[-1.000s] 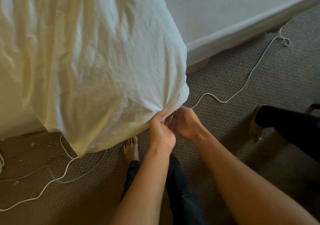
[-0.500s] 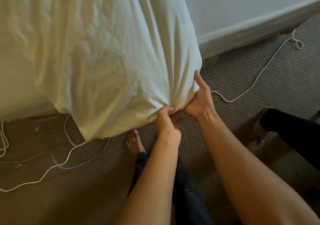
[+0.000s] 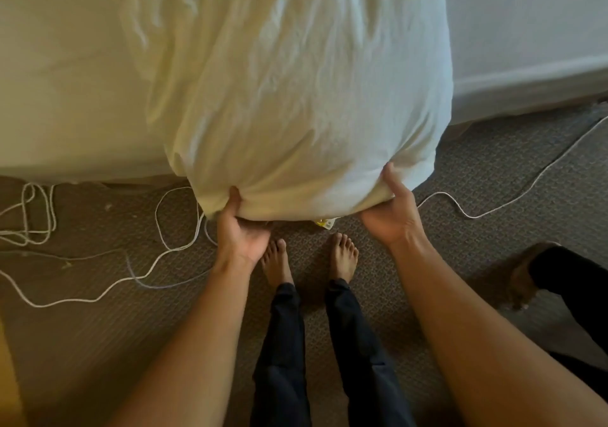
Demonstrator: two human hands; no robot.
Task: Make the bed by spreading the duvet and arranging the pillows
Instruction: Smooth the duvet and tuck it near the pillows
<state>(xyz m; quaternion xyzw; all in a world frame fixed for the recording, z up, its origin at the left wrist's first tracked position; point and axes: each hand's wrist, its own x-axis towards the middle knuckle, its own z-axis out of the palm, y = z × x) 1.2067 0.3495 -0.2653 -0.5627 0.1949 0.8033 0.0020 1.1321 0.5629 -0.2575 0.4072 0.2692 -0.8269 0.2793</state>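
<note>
A white duvet [image 3: 296, 91] hangs bunched over the foot of the bed [image 3: 65, 104], its lower edge just above the carpet. My left hand [image 3: 238, 232] grips that edge at its left end, thumb on top of the fabric and fingers underneath. My right hand [image 3: 393, 211] grips the same edge farther right, thumb up against the cloth. The two hands are about a forearm's length apart. A small yellow-and-white label [image 3: 324, 222] hangs from the hem between them. No pillows are in view.
White cords [image 3: 158, 255] loop over the brown carpet at the left, and another cord [image 3: 493, 206] runs off to the right. My bare feet [image 3: 309, 258] stand just below the duvet. Another person's foot and dark trouser leg [image 3: 539, 278] are at the right. A white wall and skirting board [image 3: 526, 77] rise behind.
My hands, close together on one gathered spot of the duvet a second ago, have spread apart along its lower edge. The view has shifted so the duvet hangs straight in front of me.
</note>
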